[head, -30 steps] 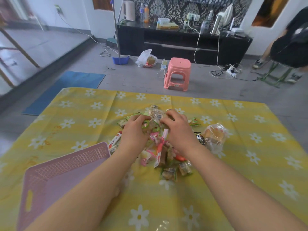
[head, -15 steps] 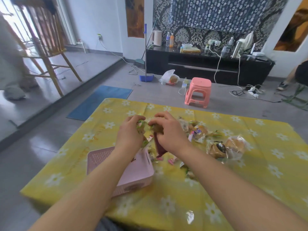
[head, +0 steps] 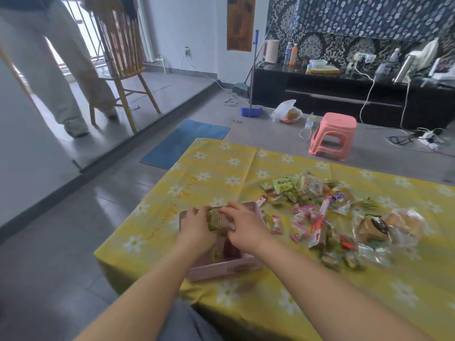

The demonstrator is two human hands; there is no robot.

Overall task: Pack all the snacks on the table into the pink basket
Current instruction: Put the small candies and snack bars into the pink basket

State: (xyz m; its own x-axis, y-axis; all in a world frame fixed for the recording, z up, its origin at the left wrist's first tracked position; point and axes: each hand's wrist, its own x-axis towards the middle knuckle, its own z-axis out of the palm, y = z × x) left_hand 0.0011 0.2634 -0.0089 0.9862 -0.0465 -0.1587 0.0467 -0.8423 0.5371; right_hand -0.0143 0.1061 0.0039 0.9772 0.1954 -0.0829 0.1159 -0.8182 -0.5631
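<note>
Yellow daisy-print cloth covers the counter (head: 307,303), and the pink basket (head: 222,269) sits at its near left corner, close to the person, so a load can be dropped in without a long reach. Both hands are over the basket: the left hand (head: 197,228) and right hand (head: 245,227) face each other with a bunch of green-wrapped snacks (head: 218,221) pressed between them. The fingers of both are curled in on that bunch, grasping it from either side, which looks like a two-handed scoop meant to carry many small packets at once. A few wrappers already lie on the basket floor below the hands.

To the right, well apart from the basket, the main pile (head: 317,207) is spread loose on the cloth: green and pink packets, a long red-and-white stick, and clear-bagged buns (head: 389,226) at its far edge. Most of the job seems yet to be done.

Beyond the counter are grey floor tiles, a blue mat (head: 187,141), a pink stool (head: 332,136), a broom, a dark cabinet under patterned wallpaper, and a wooden chair (head: 123,57) beside someone standing at left.
</note>
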